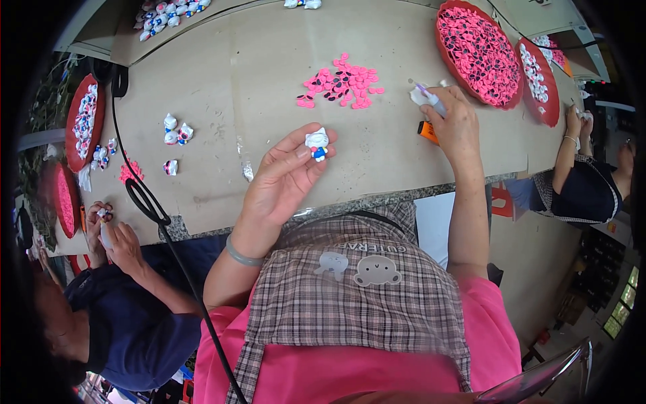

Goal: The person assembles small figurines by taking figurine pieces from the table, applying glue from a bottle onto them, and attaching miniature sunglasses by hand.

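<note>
Between the thumb and fingers of my left hand (288, 168) is a small white cat figurine (317, 143) with a blue body, held upright above the table. My right hand (453, 124) grips a small translucent glue bottle (434, 102) with a purple neck, its tip pointing up and left. Beside the tip lies a crumpled white wad (418, 96), perhaps tissue; whether they touch I cannot tell. An orange and black object (427, 132) rests under the right hand's edge, partly covered. Beyond my hands spreads a loose pile of pink and black small pieces (342, 84).
A large red bowl (441, 40) of pink and black pieces stands far right, beside another red bowl (553, 111) with white pieces. Several figurines (176, 131) sit to the left. A black cable (121, 145) crosses the left side. Co-workers' hands (124, 246) work at left and right.
</note>
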